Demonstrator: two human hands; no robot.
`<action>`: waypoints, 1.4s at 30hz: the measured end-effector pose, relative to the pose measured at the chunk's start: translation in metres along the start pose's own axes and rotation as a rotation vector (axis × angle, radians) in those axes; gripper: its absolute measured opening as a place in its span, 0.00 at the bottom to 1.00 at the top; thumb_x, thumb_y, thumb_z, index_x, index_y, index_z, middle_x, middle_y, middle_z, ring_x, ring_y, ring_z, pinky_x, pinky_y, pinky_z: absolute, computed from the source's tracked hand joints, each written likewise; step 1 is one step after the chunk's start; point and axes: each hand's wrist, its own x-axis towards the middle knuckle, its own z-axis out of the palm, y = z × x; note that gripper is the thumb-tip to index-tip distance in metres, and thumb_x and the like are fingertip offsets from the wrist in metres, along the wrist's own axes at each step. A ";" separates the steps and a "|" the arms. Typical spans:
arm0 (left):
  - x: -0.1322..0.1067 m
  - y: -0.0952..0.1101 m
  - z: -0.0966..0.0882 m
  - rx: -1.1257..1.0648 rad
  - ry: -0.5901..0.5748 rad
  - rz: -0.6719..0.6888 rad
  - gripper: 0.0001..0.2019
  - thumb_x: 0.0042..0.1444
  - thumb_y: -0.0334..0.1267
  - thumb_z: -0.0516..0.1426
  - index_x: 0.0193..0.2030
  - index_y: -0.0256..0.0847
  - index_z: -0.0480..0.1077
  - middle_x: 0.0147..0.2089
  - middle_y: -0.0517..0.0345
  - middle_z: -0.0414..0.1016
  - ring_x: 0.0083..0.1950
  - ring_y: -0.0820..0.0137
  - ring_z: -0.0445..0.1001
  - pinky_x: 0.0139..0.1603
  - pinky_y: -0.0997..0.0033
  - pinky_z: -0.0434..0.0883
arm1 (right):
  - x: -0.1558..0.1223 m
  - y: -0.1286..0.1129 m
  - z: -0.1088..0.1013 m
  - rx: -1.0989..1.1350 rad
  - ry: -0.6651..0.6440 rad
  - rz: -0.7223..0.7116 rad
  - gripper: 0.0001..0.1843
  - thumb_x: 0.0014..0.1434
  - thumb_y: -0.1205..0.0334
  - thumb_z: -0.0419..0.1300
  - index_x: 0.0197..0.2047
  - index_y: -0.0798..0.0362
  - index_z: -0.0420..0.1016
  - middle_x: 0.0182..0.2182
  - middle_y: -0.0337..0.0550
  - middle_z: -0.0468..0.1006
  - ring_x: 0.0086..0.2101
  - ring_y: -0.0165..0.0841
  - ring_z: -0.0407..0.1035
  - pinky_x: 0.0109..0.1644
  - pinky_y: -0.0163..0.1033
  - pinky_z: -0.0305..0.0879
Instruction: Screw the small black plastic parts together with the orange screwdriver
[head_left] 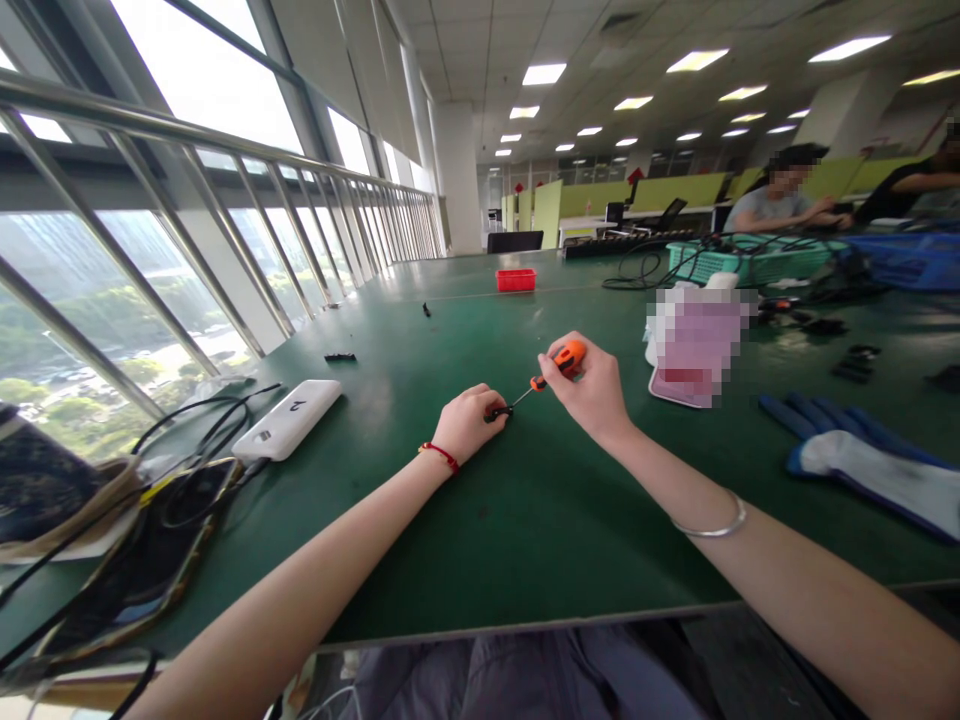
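2 bare hands are working over the green table [420, 580] in my head-camera feed. On my side of the link I see the right hand [589, 385] clamped around the orange-and-black handle of a screwdriver [571, 356], which slants down and to the left. The left hand [466, 422] is low at the tabletop, fingers pinched on a small black part [495, 412]. That part is near the middle of the table, and the screwdriver's tip reaches its right end; I cannot tell whether the tip is seated in anything.

I make out a red bracelet [440, 456] on the left wrist and a silver bangle [716, 524] on the right forearm. To the left of the hands I have a white power bank [291, 418], with a dark phone [161, 555] and black cables nearer the edge. Beyond the hands, 2 loose black pieces [340, 357] lie apart from each other, and 1 red tray [516, 281] is farther back. On the right I see a blue-and-white glove [874, 465] and, behind it, a green basket [757, 262]. A person in a grey shirt [765, 208] sits past that basket.
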 end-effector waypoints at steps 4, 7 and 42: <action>-0.001 0.001 0.000 0.059 0.011 0.021 0.06 0.52 0.36 0.54 0.34 0.42 0.73 0.36 0.59 0.72 0.38 0.70 0.71 0.36 0.73 0.67 | -0.001 0.001 0.001 -0.019 -0.009 0.001 0.11 0.53 0.55 0.57 0.25 0.51 0.63 0.20 0.36 0.65 0.22 0.27 0.59 0.27 0.33 0.57; -0.001 0.002 -0.001 0.081 0.010 0.026 0.06 0.52 0.36 0.54 0.34 0.42 0.73 0.36 0.59 0.72 0.38 0.70 0.71 0.36 0.74 0.67 | -0.001 0.003 0.002 -0.037 -0.012 0.000 0.12 0.53 0.54 0.57 0.24 0.51 0.63 0.20 0.35 0.65 0.21 0.26 0.58 0.27 0.33 0.56; 0.000 -0.001 -0.001 0.085 -0.017 0.094 0.09 0.51 0.33 0.53 0.37 0.42 0.73 0.39 0.58 0.72 0.39 0.69 0.72 0.38 0.73 0.67 | 0.002 -0.002 -0.001 -0.109 -0.066 0.045 0.15 0.54 0.50 0.54 0.23 0.50 0.62 0.19 0.36 0.66 0.22 0.29 0.61 0.30 0.35 0.57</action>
